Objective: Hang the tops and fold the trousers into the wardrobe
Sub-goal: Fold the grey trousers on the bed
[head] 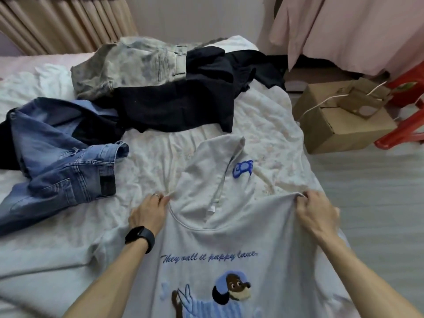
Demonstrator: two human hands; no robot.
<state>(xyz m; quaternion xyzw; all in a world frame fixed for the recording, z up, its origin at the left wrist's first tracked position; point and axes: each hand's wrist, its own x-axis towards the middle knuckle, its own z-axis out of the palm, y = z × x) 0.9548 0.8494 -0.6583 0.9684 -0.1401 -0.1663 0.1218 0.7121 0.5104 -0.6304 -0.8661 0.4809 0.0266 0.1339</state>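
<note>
You've got the pale hoodie [229, 244] by its shoulders, spread on the bed [270, 111] right in front of you. Your left hand [149, 210] pinches the cloth just beside the neck opening, fingers curled in tight. Your right hand [314, 210] has a bunched fold of the other shoulder gathered under curled fingers. Here's what matters: the hoodie's long axis runs straight away from you. The hood [213, 171] lies flopped on the far side of your grip and the printed chest comes back towards you, the hem out of view below. Your hands sit level across that axis, with the neck opening between them and nearer your left. That's where a hanger would go, I'd say, though there's none in sight. Lift evenly and the body should drop square below your hands. The blue jeans [59, 157] lie well apart to your left and the black garment [179, 106] sits beyond the hood, both untouched.
</note>
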